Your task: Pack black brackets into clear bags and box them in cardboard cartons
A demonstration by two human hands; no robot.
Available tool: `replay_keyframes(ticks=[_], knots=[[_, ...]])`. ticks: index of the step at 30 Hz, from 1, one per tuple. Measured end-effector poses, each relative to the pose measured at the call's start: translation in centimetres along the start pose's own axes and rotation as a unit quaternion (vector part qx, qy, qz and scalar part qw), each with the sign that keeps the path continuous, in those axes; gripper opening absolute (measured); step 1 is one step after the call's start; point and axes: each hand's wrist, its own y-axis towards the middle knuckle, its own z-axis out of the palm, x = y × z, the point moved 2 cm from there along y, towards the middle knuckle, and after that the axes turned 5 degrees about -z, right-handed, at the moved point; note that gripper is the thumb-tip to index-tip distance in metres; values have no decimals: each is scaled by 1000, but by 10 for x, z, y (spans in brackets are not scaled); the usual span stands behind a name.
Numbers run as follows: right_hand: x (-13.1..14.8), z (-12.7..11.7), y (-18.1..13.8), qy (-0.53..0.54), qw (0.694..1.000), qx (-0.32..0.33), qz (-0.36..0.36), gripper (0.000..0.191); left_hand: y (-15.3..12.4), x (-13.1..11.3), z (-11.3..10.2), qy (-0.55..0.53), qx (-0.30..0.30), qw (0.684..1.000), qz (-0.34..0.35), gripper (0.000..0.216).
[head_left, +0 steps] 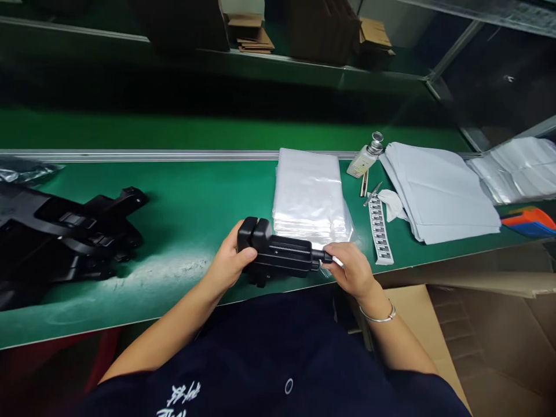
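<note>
A black plastic device (286,255) with a blocky left end and a narrow round right end is held level above the table's front edge. My left hand (230,260) is closed round the blocky end, its thumb lying on top. At the other end, my right hand (350,267) pinches the narrow tip between thumb and fingers. Just behind the device lies a stack of clear plastic bags (308,191). The device's underside and most of my left fingers are hidden.
Similar black devices (87,231) lie in a pile at left. On the right are a pump bottle (366,156), a cutter knife (364,183), tweezers (372,193), a label strip (379,229), a stack of white sheets (443,194) and more plastic bags (519,168). Cardboard (490,336) stands below.
</note>
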Motion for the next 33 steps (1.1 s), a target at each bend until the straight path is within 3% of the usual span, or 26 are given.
replay_keyframes(ticks=[3, 5, 7, 9, 12, 14, 17, 20, 22, 25, 28, 30, 33], knots=[[-6, 3, 2, 73, 986, -8, 148, 22, -2, -2, -3, 87, -26, 993, 68, 67], [-12, 9, 0, 184, 945, -9, 270, 24, -5, -8, -3, 159, -2, 975, 158, 65], [-15, 17, -3, 299, 889, 1, 346, 29, -6, -13, -2, 206, 33, 953, 219, 61], [-16, 21, -4, 348, 865, 1, 363, 33, -6, -12, -3, 222, 19, 953, 204, 59], [-13, 19, -2, 247, 919, -5, 307, 33, -3, -2, -6, 176, -41, 977, 112, 61], [-10, 15, 0, 159, 953, -2, 258, 30, -2, 4, -7, 153, -49, 983, 93, 66], [-12, 12, 3, 155, 953, 11, 261, 23, -3, 1, -8, 193, -34, 967, 162, 67], [-18, 16, 0, 252, 915, 31, 314, 21, -6, -8, -7, 243, 30, 930, 274, 65], [-22, 20, -3, 301, 892, 34, 335, 23, -6, -11, -7, 266, 50, 918, 291, 65], [-25, 23, -5, 334, 880, 11, 338, 30, -2, -7, -8, 241, -23, 949, 205, 67], [-22, 23, -3, 340, 885, -8, 319, 40, 4, 3, -5, 96, -116, 986, 78, 70], [-20, 24, 1, 298, 899, 11, 319, 38, 7, 9, 1, -2, -121, 993, 14, 69], [-17, 29, 8, 223, 914, 39, 337, 34, 11, 15, 10, -57, -95, 994, -20, 68]])
